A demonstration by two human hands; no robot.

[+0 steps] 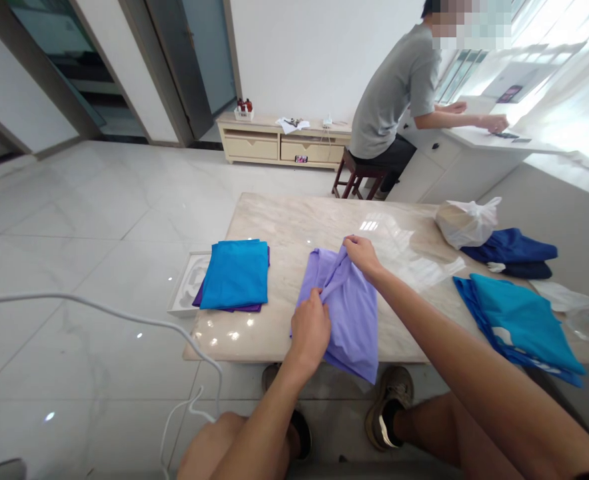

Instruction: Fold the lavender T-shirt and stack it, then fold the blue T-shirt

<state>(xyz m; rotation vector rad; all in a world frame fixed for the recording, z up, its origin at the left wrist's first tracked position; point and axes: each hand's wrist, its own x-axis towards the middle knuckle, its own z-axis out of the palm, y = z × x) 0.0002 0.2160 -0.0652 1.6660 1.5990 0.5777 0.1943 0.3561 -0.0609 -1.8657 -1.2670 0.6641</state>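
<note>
A lilac garment (348, 313) lies on the marble table (284, 227), its near end hanging over the front edge. My left hand (310, 330) pinches a fold of it near the middle. My right hand (362, 255) grips the cloth at its far edge, pulling a ridge up between the two hands. To the left a folded turquoise garment (235, 273) rests on top of a purple one (234, 308).
Loose turquoise and blue garments (517, 320) lie at the right, a dark blue pile (512, 250) and a white plastic bag (467, 223) behind them. A white tray (187, 287) sits at the table's left edge. A person (399, 100) sits on a stool beyond. A white cable (124, 320) crosses the floor.
</note>
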